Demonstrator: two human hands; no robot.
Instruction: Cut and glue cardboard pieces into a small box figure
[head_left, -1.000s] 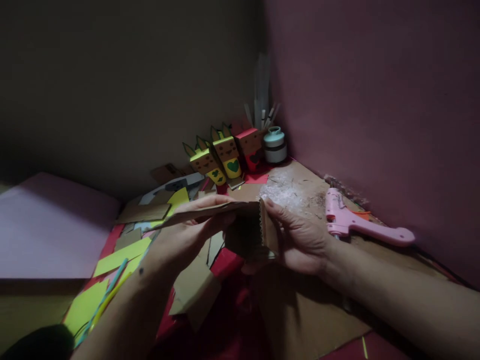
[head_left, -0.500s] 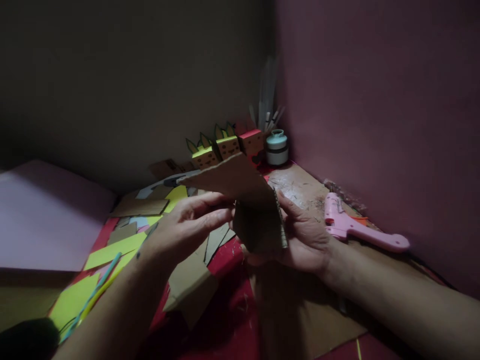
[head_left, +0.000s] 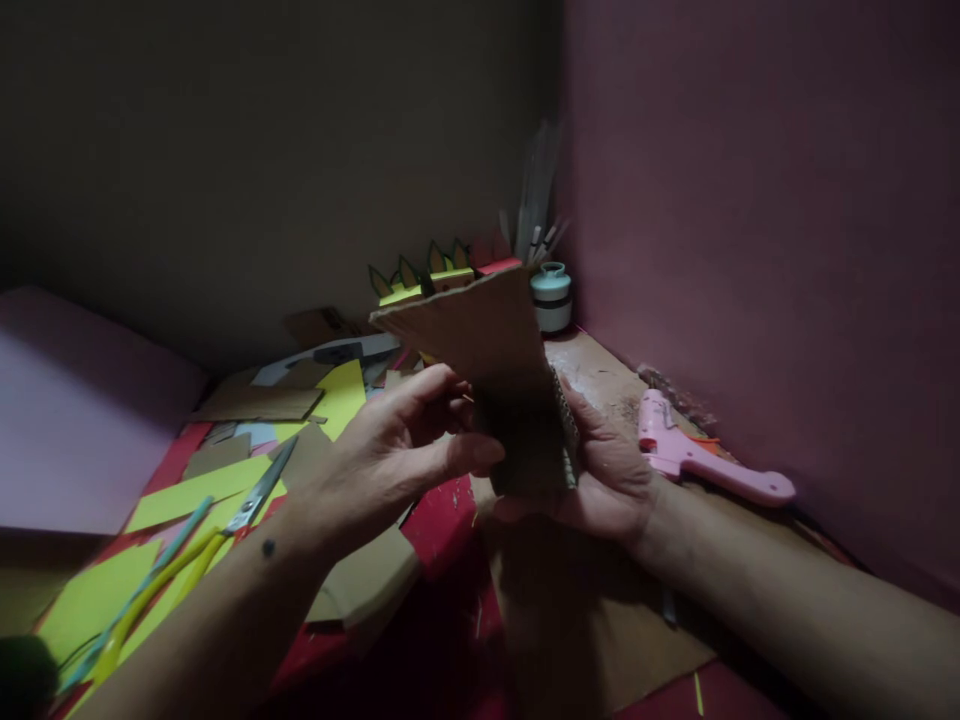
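Note:
A piece of brown cardboard (head_left: 480,335), folded into a partly open box shape with a wide flap tilted up, is held above the table. My right hand (head_left: 611,470) grips it from the right and below, the thumb along its corrugated edge. At its left side is my left hand (head_left: 405,450), fingers curled, the thumb lying over the cardboard's dark inner face. The fingertips of my left hand are partly hidden. Beneath both hands lies a flat cardboard sheet (head_left: 570,610) on the red table surface (head_left: 405,650).
Yellow-handled scissors (head_left: 217,540) lie among yellow paper and cardboard scraps at left. A pink glue gun (head_left: 712,465) rests at right by the wall. Behind stand small boxes with pointed ears (head_left: 405,290) and a teal-lidded jar (head_left: 553,300).
The cardboard has tilted, its flap rising and covering more of the boxes behind. My left thumb has moved onto its inner face. The scissors have come into fuller view.

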